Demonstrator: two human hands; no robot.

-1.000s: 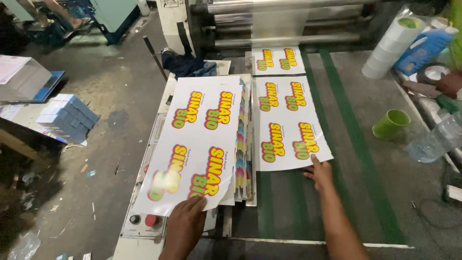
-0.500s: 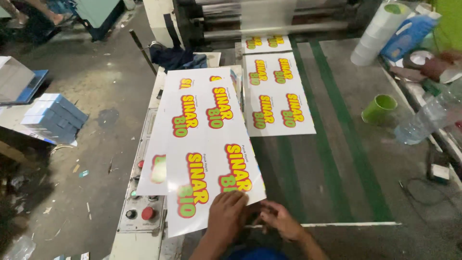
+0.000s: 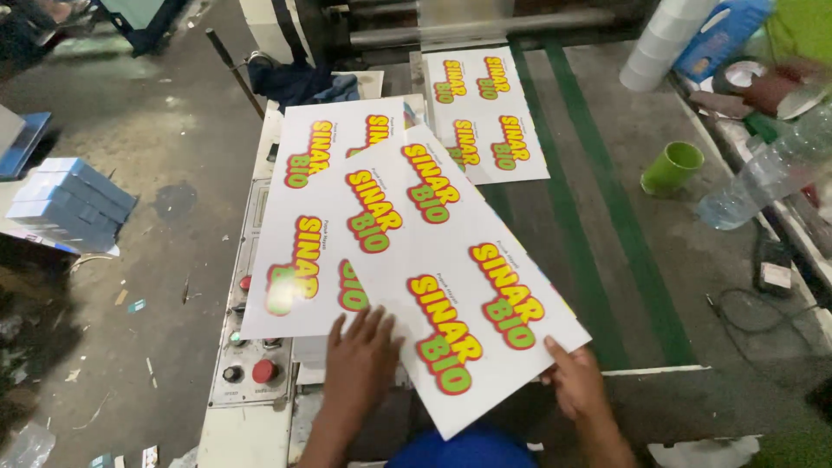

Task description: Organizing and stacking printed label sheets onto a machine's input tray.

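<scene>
A large white printed sheet [image 3: 451,269] with red, yellow and green lettering lies turned at an angle on top of a stack of similar sheets [image 3: 303,217]. My left hand [image 3: 360,355] rests flat on its near left part, fingers spread. My right hand [image 3: 574,381] grips its lower right edge, thumb on top. Another printed sheet [image 3: 485,113] lies further back on the grey machine bed [image 3: 607,217] under the rollers.
A control panel [image 3: 247,364] with red and green buttons sits left of the stack. A green cup [image 3: 672,166], a plastic bottle [image 3: 763,178] and white tape rolls [image 3: 663,39] stand at the right. Blue boxes [image 3: 74,199] sit on the floor at left.
The top sheet has been pulled toward me and turned clockwise. My right hand has moved from the middle to the sheet's right edge; my left hand has slid left onto its face.
</scene>
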